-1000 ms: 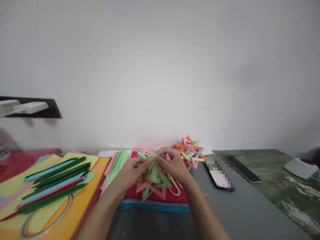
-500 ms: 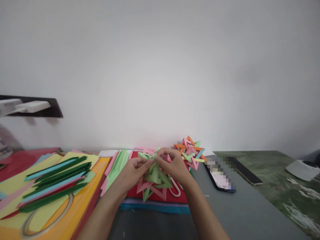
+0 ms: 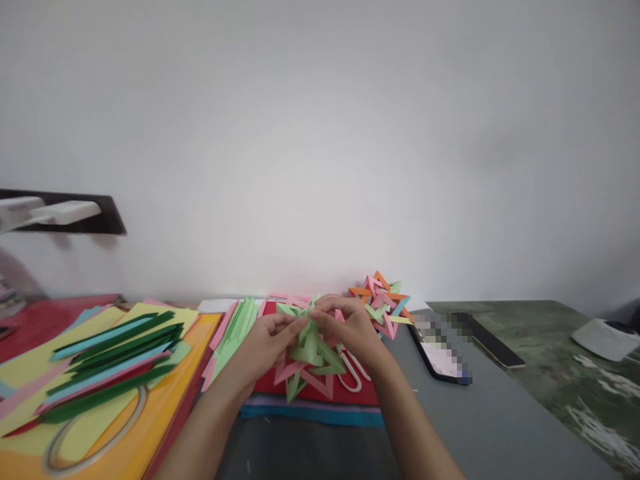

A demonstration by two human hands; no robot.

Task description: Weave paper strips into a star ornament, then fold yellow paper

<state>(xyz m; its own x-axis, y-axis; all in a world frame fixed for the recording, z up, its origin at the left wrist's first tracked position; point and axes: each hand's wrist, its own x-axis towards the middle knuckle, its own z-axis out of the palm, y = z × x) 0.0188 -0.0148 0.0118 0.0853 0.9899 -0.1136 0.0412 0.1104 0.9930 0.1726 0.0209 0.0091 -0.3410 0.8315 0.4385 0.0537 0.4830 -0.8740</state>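
Note:
Both hands meet at the middle over a green and pink folded-paper star model (image 3: 311, 350) made of interlocked pointed strips. My left hand (image 3: 274, 339) pinches its upper left part between thumb and fingers. From the other side, my right hand (image 3: 345, 323) pinches the top near the same joint; the fingertips almost touch. The exact strip ends between the fingers are hidden. Beneath the model lies red paper (image 3: 265, 385) on top of blue sheets (image 3: 320, 415). White-handled scissors (image 3: 353, 381) lie just right of the model, partly covered by it.
Folded light green strips (image 3: 240, 327) lie left of my hands. A multicoloured paper star model (image 3: 383, 303) sits behind on the right. Further right are a phone (image 3: 440, 353) and a black slab (image 3: 493, 340). Dark green strips (image 3: 125, 353) rest on yellow paper (image 3: 90, 433) at left.
My right hand has shifted very slightly at the joint, its fingers still pinching. The left hand and the paper model stay almost where they were.

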